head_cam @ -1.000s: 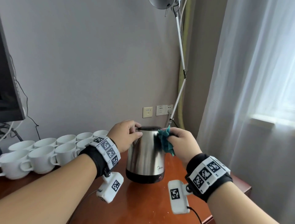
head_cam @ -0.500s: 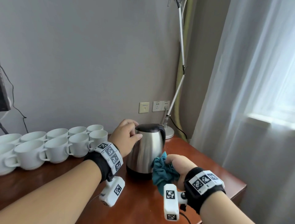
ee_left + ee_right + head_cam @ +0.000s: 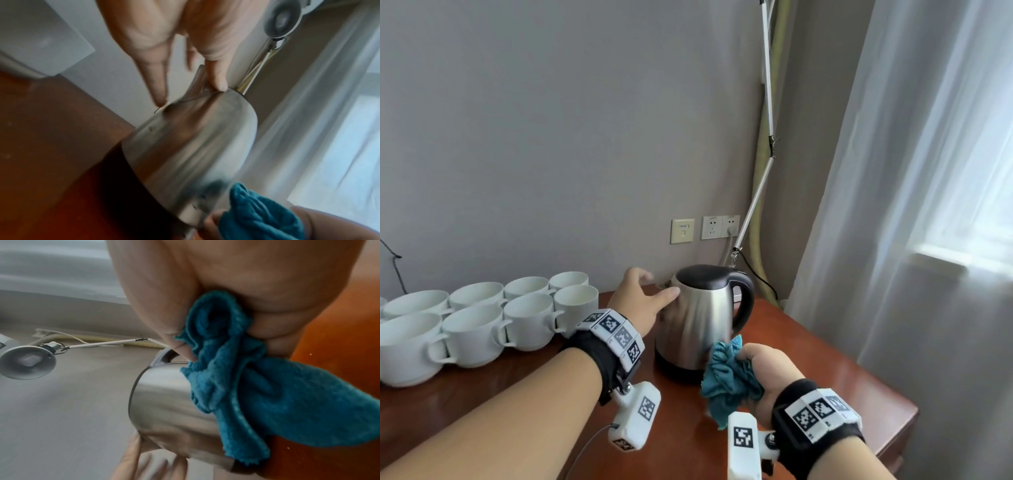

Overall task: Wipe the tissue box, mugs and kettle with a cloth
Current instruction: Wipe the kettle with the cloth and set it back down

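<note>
Kettle wipe in progress, low on the body

Kettle (image 3: 698,318) stands upright on the bench (image 3: 842,383), near the corner; right hand (image 3: 767,373) grip clamped on the bunched cloth (image 3: 729,380), touching the lower steel wall; left hand (image 3: 643,301) grip apart, fingertips steadying the spout rim. Likely next: work round toward the handle side. Mugs (image 3: 482,322) crowd the left; lamp arm (image 3: 753,202) stands behind.

The kettle (image 3: 702,318) stood on the desk (image 3: 825,387) near its back right corner, mugs (image 3: 493,322) in rows to its left, wall sockets (image 3: 720,226) behind, a curtain (image 3: 928,205) to the right.
</note>
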A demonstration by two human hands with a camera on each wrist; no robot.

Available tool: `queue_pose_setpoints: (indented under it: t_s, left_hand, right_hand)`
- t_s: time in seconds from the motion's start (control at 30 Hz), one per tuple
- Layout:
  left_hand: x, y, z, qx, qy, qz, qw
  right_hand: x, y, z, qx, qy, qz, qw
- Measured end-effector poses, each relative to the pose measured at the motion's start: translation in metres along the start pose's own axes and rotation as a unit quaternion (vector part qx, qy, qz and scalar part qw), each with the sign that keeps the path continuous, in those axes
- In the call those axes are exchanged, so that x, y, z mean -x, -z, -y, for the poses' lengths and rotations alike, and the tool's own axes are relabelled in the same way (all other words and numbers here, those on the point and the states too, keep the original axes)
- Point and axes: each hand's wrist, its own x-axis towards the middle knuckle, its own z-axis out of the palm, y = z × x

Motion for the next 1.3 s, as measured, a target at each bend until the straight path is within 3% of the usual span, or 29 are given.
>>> queue_pose_setpoints:
  t_s: [0.07, 0.1, 0.2, 0.33, 0.7, 1.1, 1.3]
  left_hand:
    - [-0.002, -0.004, 0.013, 0.002, 0.119, 0.031, 0.992]
    - [-0.001, -0.007, 0.018, 0.061, 0.165, 0.053, 0.983]
    - [-0.001, -0.020, 0.030, 0.215, 0.240, 0.102, 0.941]
    - [-0.002, -0.035, 0.035, 0.297, 0.235, 0.142, 0.915]
    - [-0.040, -0.076, 0.045, 0.346, 0.239, 0.163, 0.892]
    - [-0.078, -0.090, 0.054, 0.354, 0.206, 0.196, 0.891]
    - [-0.074, -0.089, 0.059, 0.419, 0.203, 0.207, 0.860]
  right_hand:
    - [-0.005, -0.002, -0.003, -0.006, -0.002, 0.002, 1.000]
    - [-0.006, -0.004, -0.003, -0.009, 0.000, 0.009, 1.000]
    - [-0.017, -0.008, -0.007, -0.019, 0.001, 0.014, 1.000]
    - [-0.032, -0.010, -0.007, -0.043, 0.008, 0.019, 0.999]
    - [-0.083, -0.011, 0.004, -0.061, 0.033, 0.040, 0.997]
    - [-0.108, -0.013, 0.021, -0.117, 0.015, 0.078, 0.990]
    - [-0.111, -0.009, 0.022, -0.140, 0.007, 0.060, 0.988]
